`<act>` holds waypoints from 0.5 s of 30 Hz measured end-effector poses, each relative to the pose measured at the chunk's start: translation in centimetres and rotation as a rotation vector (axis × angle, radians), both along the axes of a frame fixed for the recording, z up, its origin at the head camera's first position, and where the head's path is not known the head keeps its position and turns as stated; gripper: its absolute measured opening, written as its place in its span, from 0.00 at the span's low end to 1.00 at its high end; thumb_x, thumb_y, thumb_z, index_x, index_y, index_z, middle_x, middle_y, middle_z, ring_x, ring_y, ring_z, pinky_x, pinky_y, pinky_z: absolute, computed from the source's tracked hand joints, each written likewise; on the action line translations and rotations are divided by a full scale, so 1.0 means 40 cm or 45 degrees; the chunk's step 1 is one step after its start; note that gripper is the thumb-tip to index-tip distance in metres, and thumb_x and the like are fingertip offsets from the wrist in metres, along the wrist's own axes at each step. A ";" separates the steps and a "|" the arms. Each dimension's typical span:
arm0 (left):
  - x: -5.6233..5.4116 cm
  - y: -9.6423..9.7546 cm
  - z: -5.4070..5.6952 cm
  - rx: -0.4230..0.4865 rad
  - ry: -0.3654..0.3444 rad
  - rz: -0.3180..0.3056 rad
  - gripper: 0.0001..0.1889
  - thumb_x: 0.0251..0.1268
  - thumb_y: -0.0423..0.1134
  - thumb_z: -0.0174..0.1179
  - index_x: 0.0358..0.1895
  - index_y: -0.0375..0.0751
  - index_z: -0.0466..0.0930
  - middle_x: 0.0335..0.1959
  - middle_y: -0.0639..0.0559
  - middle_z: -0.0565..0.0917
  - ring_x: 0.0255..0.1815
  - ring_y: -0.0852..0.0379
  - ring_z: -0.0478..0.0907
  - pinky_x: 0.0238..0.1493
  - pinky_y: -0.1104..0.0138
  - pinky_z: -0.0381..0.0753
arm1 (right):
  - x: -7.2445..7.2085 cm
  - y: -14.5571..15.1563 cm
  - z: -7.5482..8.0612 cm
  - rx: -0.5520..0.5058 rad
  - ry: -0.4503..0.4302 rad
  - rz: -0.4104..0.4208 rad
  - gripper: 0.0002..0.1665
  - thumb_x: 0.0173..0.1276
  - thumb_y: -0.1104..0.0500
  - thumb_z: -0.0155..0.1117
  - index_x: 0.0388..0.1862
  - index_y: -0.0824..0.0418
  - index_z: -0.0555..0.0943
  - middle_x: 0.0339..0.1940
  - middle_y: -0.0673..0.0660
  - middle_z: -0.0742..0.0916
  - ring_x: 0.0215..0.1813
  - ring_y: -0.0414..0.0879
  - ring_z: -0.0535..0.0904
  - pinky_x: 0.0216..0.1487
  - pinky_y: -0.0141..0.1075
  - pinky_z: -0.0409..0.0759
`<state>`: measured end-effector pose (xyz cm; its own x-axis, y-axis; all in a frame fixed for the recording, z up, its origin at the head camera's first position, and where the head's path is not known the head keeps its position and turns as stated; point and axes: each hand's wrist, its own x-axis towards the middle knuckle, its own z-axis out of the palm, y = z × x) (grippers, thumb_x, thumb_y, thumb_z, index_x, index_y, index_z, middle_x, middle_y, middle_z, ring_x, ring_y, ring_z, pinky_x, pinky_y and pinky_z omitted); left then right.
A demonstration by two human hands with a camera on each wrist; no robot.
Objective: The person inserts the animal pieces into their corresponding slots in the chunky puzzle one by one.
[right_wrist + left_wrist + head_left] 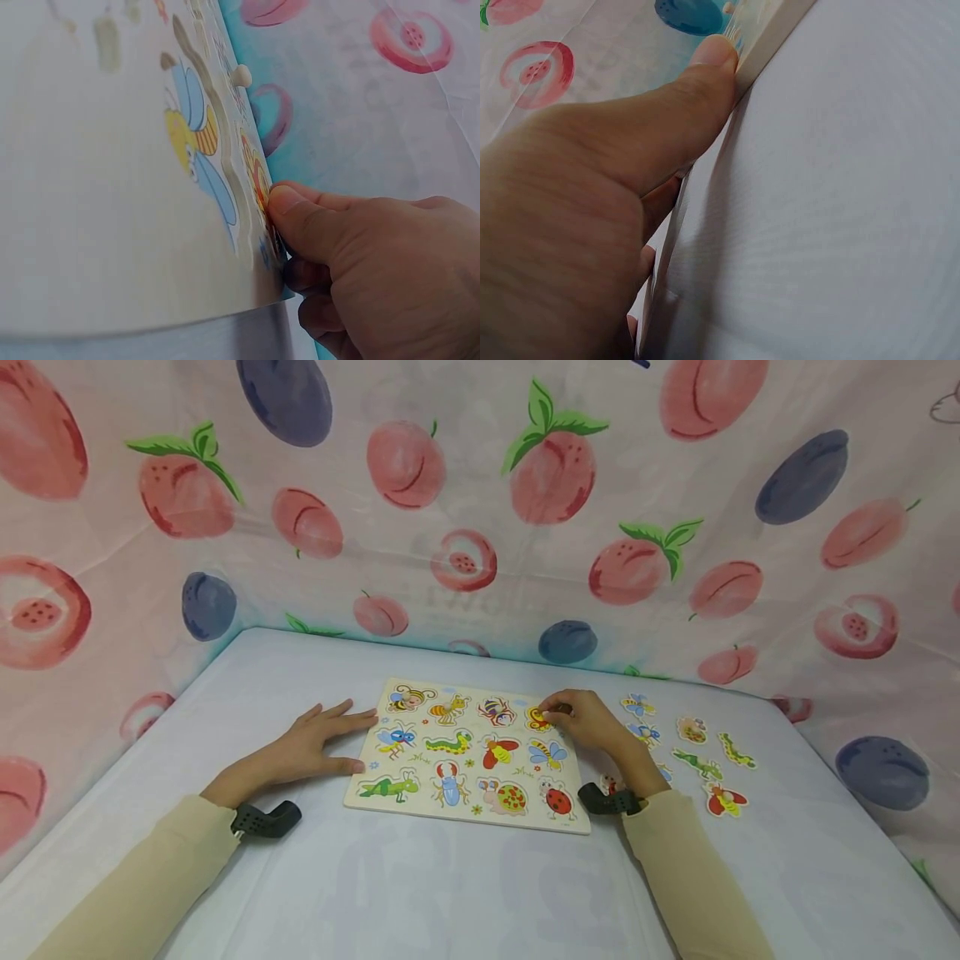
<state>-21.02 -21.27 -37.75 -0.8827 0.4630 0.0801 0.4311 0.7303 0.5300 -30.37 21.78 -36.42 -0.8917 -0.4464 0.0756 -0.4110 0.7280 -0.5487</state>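
A wooden insect puzzle board point(420, 808) lies on the table. My left hand point(307, 747) rests along its left side with the fingers spread. In the left wrist view the thumb point(705, 75) meets the board's edge. At the board's upper right corner, my right hand point(592, 720) pinches a yellow-and-red puzzle piece point(537, 718) between thumb and fingers. That piece point(259, 180) lies at its outlined spot, partly covered by the fingers. Just below it on the board is a blue-winged, yellow-bodied insect point(547, 755). A small round knob point(241, 76) stands up farther along the board.
Several loose pieces lie right of the board, among them a blue-winged insect point(638, 704), a snail point(692, 730), a caterpillar point(737, 749), a grasshopper point(699, 764) and a red-winged insect point(725, 799). The right forearm overlaps some. A fruit-printed cloth point(510, 560) hangs behind the table.
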 end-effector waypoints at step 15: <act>-0.001 -0.002 -0.002 0.007 -0.001 -0.006 0.42 0.54 0.59 0.66 0.70 0.45 0.66 0.71 0.50 0.64 0.75 0.39 0.45 0.70 0.43 0.34 | -0.002 -0.007 -0.004 -0.017 -0.014 -0.068 0.08 0.68 0.60 0.63 0.42 0.60 0.85 0.39 0.54 0.85 0.41 0.46 0.79 0.45 0.40 0.77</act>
